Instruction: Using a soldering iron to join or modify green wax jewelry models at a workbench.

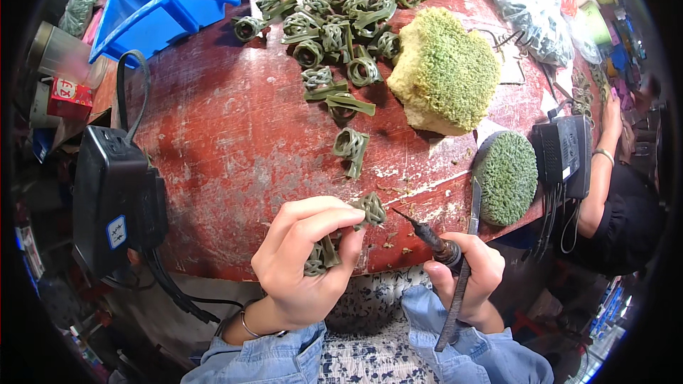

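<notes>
My left hand [306, 249] pinches a small green openwork ring [372, 210] between thumb and fingers. A second green openwork piece [318, 259] is tucked within the curl of that hand. My right hand [469, 274] is closed around a dark pen-shaped tool [432, 240] with a thin pointed tip. The tip points at the ring from the right, with a small gap between them. A long narrow metal tool [466, 263], flat like a file or blade, also lies in my right hand; its upper end reaches the round green pad. One more openwork ring [351, 144] lies just beyond my left hand.
Several green openwork rings [334, 35] lie heaped at the far middle of the red table [213, 163]. Beside them sit a rough green-yellow block [445, 71] and a round green pad [506, 178]. Black boxes with cables [114, 199] flank both sides. Another person's arm [601, 178] is at right.
</notes>
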A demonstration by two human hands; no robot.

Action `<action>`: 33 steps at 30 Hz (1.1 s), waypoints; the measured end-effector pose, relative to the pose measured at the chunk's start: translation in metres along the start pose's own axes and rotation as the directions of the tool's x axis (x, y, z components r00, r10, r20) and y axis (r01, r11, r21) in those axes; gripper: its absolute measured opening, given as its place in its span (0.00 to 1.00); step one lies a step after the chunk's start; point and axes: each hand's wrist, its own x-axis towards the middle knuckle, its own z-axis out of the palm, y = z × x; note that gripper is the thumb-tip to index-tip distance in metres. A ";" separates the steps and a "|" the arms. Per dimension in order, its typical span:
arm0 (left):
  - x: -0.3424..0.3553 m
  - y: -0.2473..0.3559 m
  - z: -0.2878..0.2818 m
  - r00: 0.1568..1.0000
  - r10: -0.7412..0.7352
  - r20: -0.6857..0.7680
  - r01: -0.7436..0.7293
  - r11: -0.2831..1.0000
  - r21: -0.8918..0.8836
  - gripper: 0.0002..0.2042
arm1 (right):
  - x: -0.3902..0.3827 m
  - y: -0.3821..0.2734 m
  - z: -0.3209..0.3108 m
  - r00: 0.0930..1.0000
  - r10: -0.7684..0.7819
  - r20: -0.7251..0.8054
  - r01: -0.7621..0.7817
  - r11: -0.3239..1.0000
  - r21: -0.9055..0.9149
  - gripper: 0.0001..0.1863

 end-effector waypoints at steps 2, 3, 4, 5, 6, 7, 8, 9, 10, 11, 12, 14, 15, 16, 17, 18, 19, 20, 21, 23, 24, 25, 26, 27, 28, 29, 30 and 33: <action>0.001 0.001 0.000 1.000 0.000 0.004 0.000 1.000 0.000 0.14 | 0.001 -0.001 -0.001 1.000 -0.006 0.004 0.006 1.000 -0.004 0.18; 0.001 0.001 0.000 1.000 -0.001 0.008 0.001 1.000 0.002 0.14 | 0.001 -0.001 0.000 1.000 -0.012 0.009 0.012 1.000 -0.004 0.18; 0.001 0.001 0.000 1.000 -0.001 0.007 0.001 1.000 0.003 0.14 | 0.001 -0.001 0.000 1.000 -0.014 0.009 0.014 1.000 -0.004 0.18; 0.001 0.001 0.000 1.000 -0.004 0.007 0.003 1.000 0.009 0.13 | -0.001 0.000 0.000 1.000 -0.026 0.015 0.026 0.999 -0.031 0.18; 0.001 0.002 0.000 1.000 -0.007 0.008 0.006 1.000 0.015 0.13 | -0.002 0.001 -0.001 0.999 -0.037 0.021 0.038 0.998 -0.058 0.18; 0.000 0.002 0.000 1.000 -0.006 0.008 0.006 1.000 0.014 0.13 | -0.003 0.002 -0.001 0.999 -0.037 0.020 0.038 0.998 -0.058 0.18; 0.000 0.002 0.001 1.000 -0.017 -0.001 0.017 1.000 0.014 0.13 | -0.004 0.002 -0.001 0.999 -0.047 0.017 0.048 0.996 -0.071 0.18; 0.000 0.003 0.002 1.000 -0.029 -0.011 0.029 0.999 0.015 0.14 | -0.005 0.003 -0.001 0.998 -0.057 0.015 0.058 0.995 -0.082 0.18; 0.000 0.003 0.002 0.999 -0.030 -0.010 0.030 0.999 0.015 0.14 | -0.005 0.002 -0.001 0.998 -0.056 0.015 0.057 0.995 -0.082 0.18; 0.001 0.003 0.002 1.000 -0.013 -0.016 0.014 0.999 0.031 0.14 | -0.004 0.002 -0.002 0.998 -0.057 0.024 0.059 0.994 -0.093 0.18; 0.001 0.003 0.002 1.000 0.004 -0.023 -0.002 0.999 0.049 0.14 | -0.004 0.002 -0.002 0.998 -0.058 0.033 0.061 0.993 -0.103 0.18; 0.000 0.002 0.002 1.000 0.002 -0.026 -0.001 0.999 0.050 0.14 | -0.004 0.002 -0.001 0.998 -0.059 0.037 0.063 0.992 -0.107 0.18; 0.000 0.001 0.003 1.000 0.002 -0.028 -0.001 0.999 0.047 0.14 | -0.004 0.002 -0.001 0.997 -0.060 0.039 0.064 0.992 -0.113 0.18; 0.000 0.001 0.003 1.000 0.001 -0.027 0.000 0.999 0.048 0.14 | -0.003 0.002 -0.001 0.997 -0.059 0.040 0.063 0.992 -0.112 0.18; 0.001 0.001 0.004 1.000 0.000 -0.024 0.001 0.999 0.049 0.14 | -0.003 0.003 -0.002 0.997 -0.056 0.047 0.061 0.991 -0.121 0.18; 0.000 0.001 0.003 1.000 0.001 -0.022 0.000 0.999 0.048 0.14 | -0.003 0.002 -0.001 0.997 -0.055 0.053 0.062 0.989 -0.132 0.18; 0.000 0.002 0.002 1.000 0.002 -0.023 -0.001 0.999 0.047 0.14 | -0.003 0.001 -0.001 0.997 -0.056 0.053 0.063 0.989 -0.133 0.18; 0.000 0.002 0.002 1.000 0.004 -0.024 -0.002 0.999 0.051 0.14 | -0.003 0.000 -0.001 0.997 -0.060 0.055 0.067 0.988 -0.139 0.18; 0.001 0.002 0.002 1.000 0.003 -0.024 -0.002 0.998 0.057 0.14 | -0.002 0.000 -0.001 0.996 -0.061 0.058 0.069 0.987 -0.143 0.18; 0.001 0.002 0.002 1.000 0.003 -0.025 -0.002 0.998 0.058 0.14 | -0.001 0.000 -0.002 0.996 -0.061 0.062 0.069 0.987 -0.144 0.18; 0.001 0.002 0.002 1.000 0.004 -0.026 -0.003 0.998 0.057 0.14 | -0.001 0.000 -0.002 0.996 -0.060 0.065 0.069 0.987 -0.146 0.18; 0.001 0.002 0.002 1.000 0.003 -0.026 -0.002 0.998 0.057 0.14 | 0.000 0.000 -0.002 0.996 -0.059 0.065 0.068 0.987 -0.146 0.18; 0.001 0.001 0.002 1.000 -0.003 -0.018 0.004 0.999 0.049 0.15 | 0.000 0.000 -0.002 0.996 -0.056 0.067 0.065 0.987 -0.145 0.18; 0.000 0.001 0.002 1.000 -0.009 -0.009 0.009 0.999 0.041 0.15 | 0.001 -0.001 -0.002 0.996 -0.053 0.069 0.062 0.987 -0.145 0.18; 0.001 0.001 0.002 1.000 -0.009 -0.009 0.009 0.999 0.040 0.15 | 0.001 -0.001 -0.002 0.996 -0.052 0.069 0.061 0.987 -0.146 0.18; 0.001 0.002 0.002 1.000 -0.003 0.001 0.003 0.999 0.032 0.15 | 0.001 -0.001 -0.003 0.996 -0.043 0.073 0.053 0.988 -0.145 0.18; 0.001 0.002 0.001 1.000 0.003 0.009 -0.003 1.000 0.025 0.16 | 0.001 -0.002 -0.002 0.996 -0.034 0.078 0.045 0.989 -0.142 0.18; 0.000 0.002 0.000 1.000 -0.006 0.006 0.006 1.000 0.025 0.16 | 0.001 -0.003 -0.002 0.996 -0.025 0.084 0.038 0.988 -0.150 0.17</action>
